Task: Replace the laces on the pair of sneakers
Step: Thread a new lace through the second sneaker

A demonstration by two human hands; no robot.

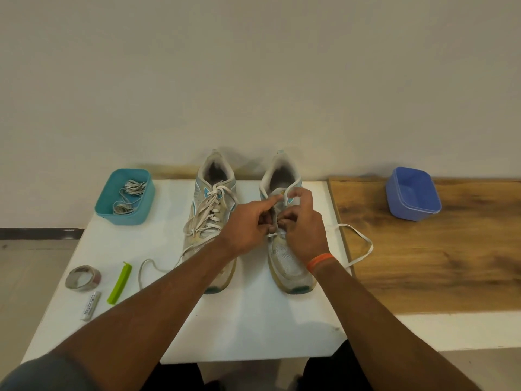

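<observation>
Head view: a roll of tape (83, 277), a green clip (120, 283) and a small tube (90, 306) lie at the near left of the white table (248, 328), well apart from the two sneakers. The left sneaker (210, 218) is laced, its lace end trailing toward the clip. Both hands crowd over the right sneaker (287, 249), hiding its eyelets: the left hand (248, 227) and right hand (303, 230) have fingers curled, pinching its white lace (358, 244), which loops rightward onto the wooden board (439, 258). Far left, a teal box (125, 196) holds bundled old laces (130, 197); far right stands a blue box (413, 194).
</observation>
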